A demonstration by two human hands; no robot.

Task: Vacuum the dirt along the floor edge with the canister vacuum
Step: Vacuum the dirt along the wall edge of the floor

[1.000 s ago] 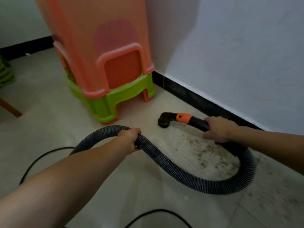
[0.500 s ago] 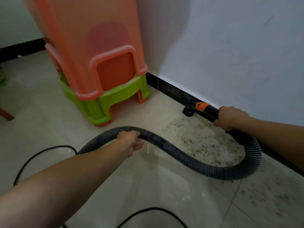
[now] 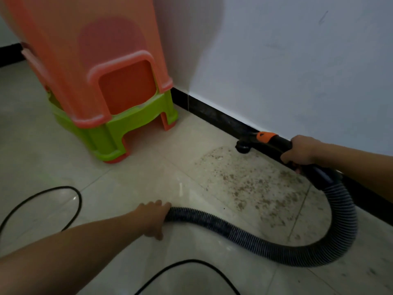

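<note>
Dirt lies as a brown speckled patch on the floor, spreading out from the floor edge where the tiles meet the black skirting. The nozzle sits right at that edge, mouth down on the tile at the far end of the patch, just beside the skirting. That placement makes sense, since the seam is where grit collects. Behind the nozzle comes an orange collar and then the black wand, lying nearly parallel to the wall so the head can run along the edge.

Your right hand is closed around the wand from above, knuckles up, which lets you press down and steer at once. From there the ribbed hose loops wide across the floor and back toward you. Your left hand holds it low, with fingers draped over the top and thumb on the near side. It is a loose hold, probably there to feed slack and stop the loop dragging through the dirt.

The canister itself is out of view. A thin black cable curves over the tiles near you. In the corner, stacked orange stools sit on a green stool, well apart from the nozzle.
</note>
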